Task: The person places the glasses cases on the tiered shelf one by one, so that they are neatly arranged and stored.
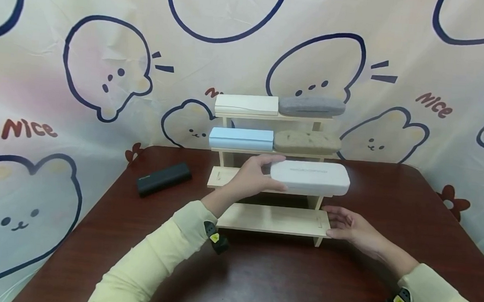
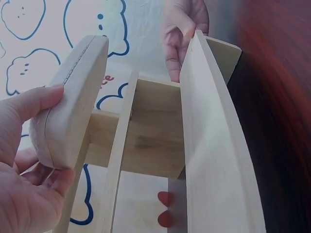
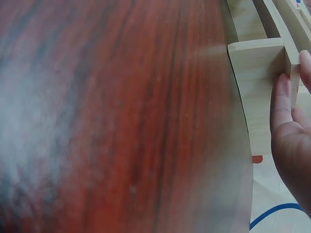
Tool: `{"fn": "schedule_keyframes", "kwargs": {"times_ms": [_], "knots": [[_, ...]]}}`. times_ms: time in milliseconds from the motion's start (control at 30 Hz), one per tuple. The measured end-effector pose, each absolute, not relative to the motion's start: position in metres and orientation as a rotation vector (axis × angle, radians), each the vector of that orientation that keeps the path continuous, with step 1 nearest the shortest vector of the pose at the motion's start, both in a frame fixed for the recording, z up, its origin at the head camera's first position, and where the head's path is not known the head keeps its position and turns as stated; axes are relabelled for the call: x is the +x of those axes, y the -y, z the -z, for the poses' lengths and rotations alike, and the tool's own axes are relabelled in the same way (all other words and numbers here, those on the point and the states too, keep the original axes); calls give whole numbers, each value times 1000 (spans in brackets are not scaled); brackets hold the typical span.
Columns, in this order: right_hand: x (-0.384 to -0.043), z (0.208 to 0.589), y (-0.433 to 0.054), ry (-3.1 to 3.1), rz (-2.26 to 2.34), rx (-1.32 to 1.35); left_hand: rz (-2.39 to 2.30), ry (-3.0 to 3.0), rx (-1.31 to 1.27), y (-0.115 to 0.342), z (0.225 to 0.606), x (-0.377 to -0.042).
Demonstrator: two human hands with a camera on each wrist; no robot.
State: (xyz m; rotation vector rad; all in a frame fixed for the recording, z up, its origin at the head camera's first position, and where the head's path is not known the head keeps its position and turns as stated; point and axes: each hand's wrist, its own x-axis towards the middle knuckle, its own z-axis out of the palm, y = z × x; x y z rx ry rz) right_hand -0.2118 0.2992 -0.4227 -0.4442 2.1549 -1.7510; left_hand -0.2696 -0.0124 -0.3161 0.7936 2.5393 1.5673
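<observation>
My left hand (image 1: 252, 176) grips the left end of a white glasses case (image 1: 312, 178), thumb and fingers on opposite sides. In the left wrist view a hinge seam shows along the case (image 2: 73, 92). The case is at the third tier of a pale wooden stepped rack (image 1: 275, 220); whether it touches the board cannot be told. At the rack's right side my right hand (image 1: 353, 231) pinches the end of the lowest board. In the right wrist view, fingers (image 3: 282, 104) lie on either side of that board (image 3: 293, 58).
On the top tier are a white case (image 1: 247, 105) and a grey case (image 1: 311, 107). The tier below bears a light blue case (image 1: 241, 139) and an olive-brown case (image 1: 307, 142). A black oblong case (image 1: 164, 179) lies left on the dark wooden table (image 1: 257, 285). A patterned curtain hangs behind.
</observation>
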Motion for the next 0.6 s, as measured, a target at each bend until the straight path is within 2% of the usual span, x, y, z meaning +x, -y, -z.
{"fn": "schedule_keyframes", "kwargs": {"times_ms": [600], "knots": [[-212, 424, -300, -2137, 1756, -430, -1460, -2642, 699, -6, 328, -277]]}}
